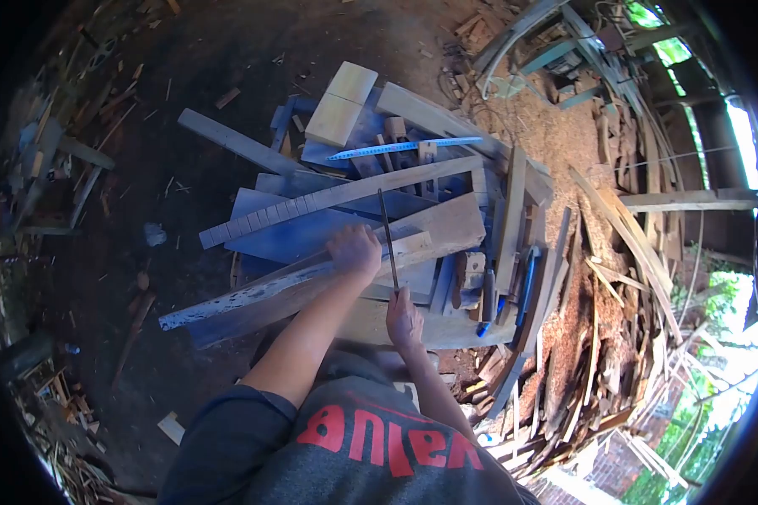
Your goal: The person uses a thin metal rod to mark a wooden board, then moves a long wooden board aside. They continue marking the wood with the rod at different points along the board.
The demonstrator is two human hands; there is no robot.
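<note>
My left hand point(354, 251) is closed over the top of a long wooden bar point(253, 296), pressing it against a wider board point(459, 225). The bar's left part is flecked with white, and its right end is pale. My right hand point(405, 318), nearer my body, grips a handsaw point(390, 244). Its long dark blade appears nearly edge-on and points away from me, crossing the bar just right of my left hand. Beyond lies a slat point(312, 202) with evenly spaced cross lines along its left half.
A blue-white measuring tape point(396, 148) stretches over the bench behind two pale wood blocks point(340, 105). Boards and tools crowd the bench's right end, including a blue-handled tool point(527, 282). Sawdust point(531, 118) and offcuts cover the ground at right. Scrap timber lies along the left.
</note>
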